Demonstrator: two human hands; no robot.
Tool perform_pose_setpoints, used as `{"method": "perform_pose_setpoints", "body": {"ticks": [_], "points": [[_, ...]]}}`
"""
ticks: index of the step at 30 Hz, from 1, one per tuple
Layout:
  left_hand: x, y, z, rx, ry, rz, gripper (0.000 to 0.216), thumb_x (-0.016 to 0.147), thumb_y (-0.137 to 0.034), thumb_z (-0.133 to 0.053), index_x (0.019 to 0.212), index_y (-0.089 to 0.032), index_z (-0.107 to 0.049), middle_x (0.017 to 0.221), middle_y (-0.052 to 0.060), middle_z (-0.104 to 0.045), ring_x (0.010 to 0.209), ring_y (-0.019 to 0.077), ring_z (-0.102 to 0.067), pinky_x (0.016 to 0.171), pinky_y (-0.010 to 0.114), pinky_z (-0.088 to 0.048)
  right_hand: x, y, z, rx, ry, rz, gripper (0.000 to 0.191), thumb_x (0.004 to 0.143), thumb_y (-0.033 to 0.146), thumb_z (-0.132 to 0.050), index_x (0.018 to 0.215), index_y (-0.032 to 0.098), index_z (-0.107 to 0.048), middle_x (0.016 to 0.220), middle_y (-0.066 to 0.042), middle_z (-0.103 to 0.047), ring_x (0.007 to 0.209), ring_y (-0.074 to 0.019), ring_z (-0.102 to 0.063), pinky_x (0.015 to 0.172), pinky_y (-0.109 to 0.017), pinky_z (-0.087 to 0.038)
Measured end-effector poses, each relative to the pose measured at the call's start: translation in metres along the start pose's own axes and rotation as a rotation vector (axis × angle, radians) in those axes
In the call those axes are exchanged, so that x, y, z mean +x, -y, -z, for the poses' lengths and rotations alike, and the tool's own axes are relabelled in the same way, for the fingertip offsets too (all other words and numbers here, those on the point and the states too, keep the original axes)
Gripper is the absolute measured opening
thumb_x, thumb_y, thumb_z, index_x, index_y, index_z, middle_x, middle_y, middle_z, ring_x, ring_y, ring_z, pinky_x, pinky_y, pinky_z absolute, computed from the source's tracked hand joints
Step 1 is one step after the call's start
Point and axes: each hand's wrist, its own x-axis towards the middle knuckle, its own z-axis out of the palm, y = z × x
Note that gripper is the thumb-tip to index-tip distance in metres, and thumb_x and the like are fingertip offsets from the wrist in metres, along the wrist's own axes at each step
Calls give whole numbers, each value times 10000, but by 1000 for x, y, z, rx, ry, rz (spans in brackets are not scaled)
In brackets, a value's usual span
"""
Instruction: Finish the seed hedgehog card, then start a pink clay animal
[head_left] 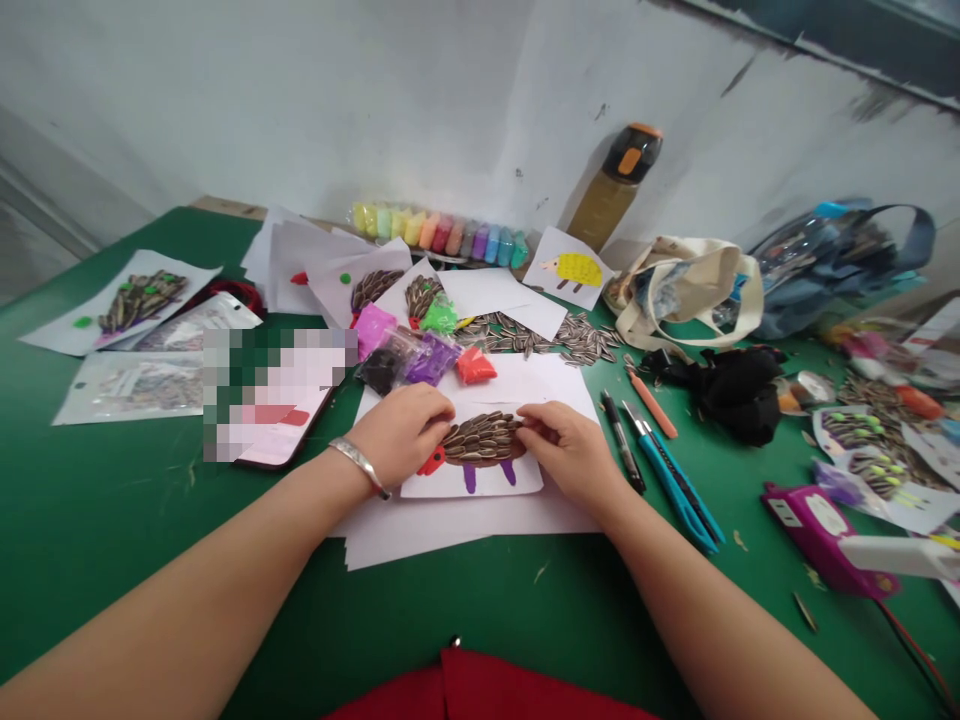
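Observation:
On a small white card lies a hedgehog picture (481,437). Its back is covered in striped sunflower seeds, its head is red clay with dark dots, and its two visible legs are purple. My left hand (401,430) is closed over the card's left side, fingertips against the seeds just above the head. At the opposite side my right hand (566,450) has thumb and fingers pinched together at the hedgehog's rear end. What lies under the fingertips is partly hidden. Beneath the card are larger white paper sheets (442,525).
Clay packets (477,366) and loose sunflower seeds (585,338) lie beyond my hands. On the left is a phone (289,410); on the right are a pen (622,440), a blue utility knife (671,478) and a magenta glue gun (829,535). A bottle (611,190) stands by the wall.

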Motion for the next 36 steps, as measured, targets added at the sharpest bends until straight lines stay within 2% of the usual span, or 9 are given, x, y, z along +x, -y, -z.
{"method": "perform_pose_setpoints", "body": {"ticks": [4, 7, 23, 28, 32, 36], "points": [[0, 0, 0, 1, 0, -3, 187, 862, -176, -463, 873, -154, -648, 918, 79, -652, 887, 217, -578, 821, 372, -452, -2, -1, 4, -31, -20, 0, 116, 840, 176, -576, 856, 233, -676, 809, -14, -650, 763, -171, -600, 712, -293, -467], [0, -1, 1, 12, 8, 0, 180, 865, -171, -467, 870, -151, -645, 909, 80, -647, 887, 217, -578, 819, 367, -447, 0, 0, 3, -50, -11, 24, 152, 854, 156, -548, 808, 232, -671, 793, -15, -643, 785, -173, -598, 728, -290, -453], [-1, -1, 0, 5, -1, -1, 195, 866, -181, -455, 892, -148, -645, 930, 86, -651, 903, 221, -575, 843, 388, -451, 3, 4, -3, -118, 22, 44, 196, 887, 167, -505, 818, 231, -677, 785, -24, -620, 815, -191, -585, 748, -305, -443], [-1, -1, 0, 0, -3, 3, 180, 864, -178, -465, 879, -156, -642, 928, 83, -648, 898, 220, -575, 840, 381, -450, 4, 1, 1, -82, 12, 34, 194, 869, 195, -519, 813, 244, -699, 791, -21, -660, 789, -183, -612, 727, -301, -463], [0, 0, 0, 2, 4, -3, 189, 867, -159, -451, 871, -153, -641, 921, 83, -645, 890, 216, -577, 837, 370, -452, 18, -6, 12, -72, -52, -29, 193, 833, 215, -533, 826, 256, -721, 857, -17, -720, 830, -201, -652, 768, -330, -490], [0, 1, 0, 12, 10, -2, 207, 871, -147, -439, 874, -150, -646, 914, 87, -646, 883, 219, -578, 828, 368, -453, 47, -15, 17, -191, -100, 22, 248, 819, 177, -510, 904, 234, -735, 926, -45, -718, 904, -218, -648, 840, -353, -482]]}}
